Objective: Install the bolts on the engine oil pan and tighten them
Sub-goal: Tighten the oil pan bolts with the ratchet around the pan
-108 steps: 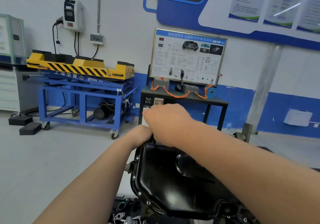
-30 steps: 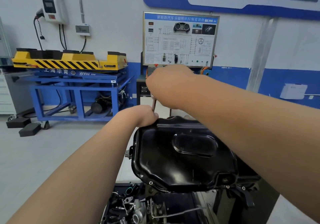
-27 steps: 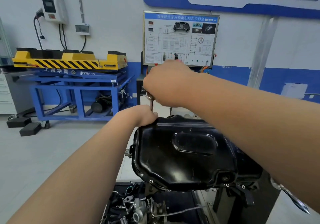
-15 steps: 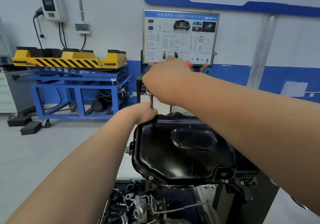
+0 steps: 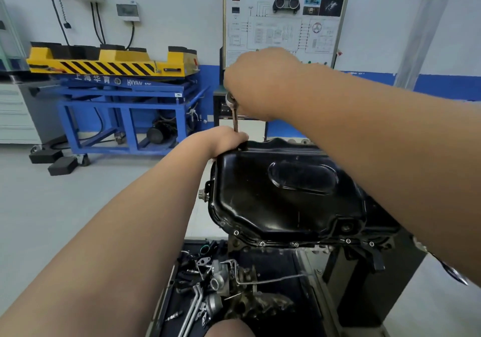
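A black engine oil pan (image 5: 286,196) sits bottom-up on an engine on a stand. Several small bolts (image 5: 262,244) show along its near flange. My right hand (image 5: 260,84) grips the top of a ratchet wrench (image 5: 233,107) whose shaft stands upright over the pan's far left corner. My left hand (image 5: 226,138) is curled around the lower end of that shaft at the pan's edge. The socket and the bolt under it are hidden by my left hand.
A tray of loose engine parts and tools (image 5: 216,282) lies below the pan. A blue lift cart with a yellow top (image 5: 117,81) stands at the left wall. A training display board (image 5: 283,18) stands behind the engine. Open grey floor (image 5: 65,219) lies to the left.
My right hand has kept its hold on the wrench top and shifted slightly at the far corner. My left hand has stayed on the shaft's lower end. The view has tilted down a little.
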Motion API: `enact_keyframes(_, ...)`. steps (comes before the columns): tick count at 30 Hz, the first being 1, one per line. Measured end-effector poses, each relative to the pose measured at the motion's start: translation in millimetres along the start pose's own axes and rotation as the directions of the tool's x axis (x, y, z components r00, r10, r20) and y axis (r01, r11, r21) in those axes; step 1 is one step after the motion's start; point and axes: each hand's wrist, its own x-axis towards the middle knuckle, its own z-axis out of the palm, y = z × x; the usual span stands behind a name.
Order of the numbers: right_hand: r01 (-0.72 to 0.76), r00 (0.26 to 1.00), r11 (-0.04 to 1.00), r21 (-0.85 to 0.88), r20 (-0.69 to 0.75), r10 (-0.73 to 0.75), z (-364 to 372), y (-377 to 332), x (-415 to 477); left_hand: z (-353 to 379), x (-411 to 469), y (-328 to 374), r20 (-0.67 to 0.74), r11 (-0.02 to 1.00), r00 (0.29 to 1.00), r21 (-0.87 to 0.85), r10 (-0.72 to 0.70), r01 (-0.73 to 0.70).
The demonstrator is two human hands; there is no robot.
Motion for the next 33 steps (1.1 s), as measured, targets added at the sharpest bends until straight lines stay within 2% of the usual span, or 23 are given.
enact_keyframes(3, 0.07, 0.996, 0.994, -0.082, -0.048, -0.074, 0.4, -0.7, -2.1, 1.6, 5.4, -4.7, 0.02, 0.997, 1.0, -0.079, -0.018, 0.019)
enact_keyframes(5, -0.017, 0.997, 0.997, -0.07, -0.074, 0.012, 6.7, -1.9, 0.2, 5.3, 7.5, -6.3, -0.001, 0.992, 1.0, -0.128, -0.019, 0.018)
enact_keyframes(8, -0.233, 0.972, 0.96, 0.158, 0.021, 0.233, 20.4, -1.7, 3.9, 11.9, 10.7, -4.0, -0.001, 0.982, 1.0, -0.188, 0.02, -0.02)
enact_keyframes(10, -0.285, 0.958, 0.929, 0.237, 0.044, 0.282, 24.7, 0.6, 7.5, 13.2, 8.6, -2.6, 0.032, 0.976, 0.999, -0.219, -0.015, 0.022)
enact_keyframes(12, -0.264, 0.964, 0.927, 0.265, 0.052, 0.26, 23.2, 3.3, 11.0, 11.0, 7.7, -4.2, 0.025, 0.986, 1.0, -0.167, -0.009, 0.013)
enact_keyframes(15, -0.126, 0.992, 0.952, 0.279, 0.049, 0.117, 16.2, 8.5, 9.7, 4.1, 5.0, -3.7, -0.038, 0.998, 0.999, -0.047, 0.026, -0.028)
enact_keyframes(18, 0.025, 0.999, 0.996, 0.088, -0.05, -0.021, 10.1, 15.9, 6.7, 1.4, 5.0, -0.8, -0.017, 1.0, 1.0, 0.014, -0.002, 0.002)
enact_keyframes(20, 0.048, 0.997, 0.998, 0.049, -0.061, -0.045, 8.1, 20.7, 7.3, 1.5, 6.2, -3.3, -0.022, 1.0, 1.0, 0.0, -0.003, 0.003)
enact_keyframes(22, -0.005, 0.997, 0.998, 0.056, -0.072, 0.009, 10.4, 21.2, 8.2, 3.2, 4.2, -4.7, -0.023, 0.999, 1.0, -0.034, 0.019, -0.02)
enact_keyframes(25, -0.17, 0.985, 0.966, 0.193, 0.021, 0.169, 22.4, 13.6, 12.1, 8.0, 7.8, -6.6, -0.054, 0.991, 0.997, -0.115, 0.062, -0.068)
enact_keyframes(28, -0.174, 0.983, 0.916, 0.36, 0.003, 0.185, 37.9, 22.7, 13.7, 10.5, 8.5, -7.8, -0.074, 0.982, 0.997, -0.188, 0.013, -0.027)
enact_keyframes(30, -0.139, 0.99, 0.825, 0.548, 0.084, 0.111, 50.1, 42.1, 14.1, 9.6, 4.6, -4.7, -0.05, 0.983, 0.999, -0.182, 0.012, -0.021)
enact_keyframes(32, -0.099, 0.974, 0.719, 0.688, 0.213, -0.07, 62.7, 51.4, 11.4, 5.4, -2.0, 3.9, -0.051, 0.975, 0.997, -0.22, -0.051, 0.039)
enact_keyframes(33, -0.045, 0.964, 0.701, 0.712, 0.216, -0.158, 69.6, 49.2, 11.7, 2.7, -2.6, 8.1, -0.024, 0.959, 0.996, -0.271, -0.09, 0.08)
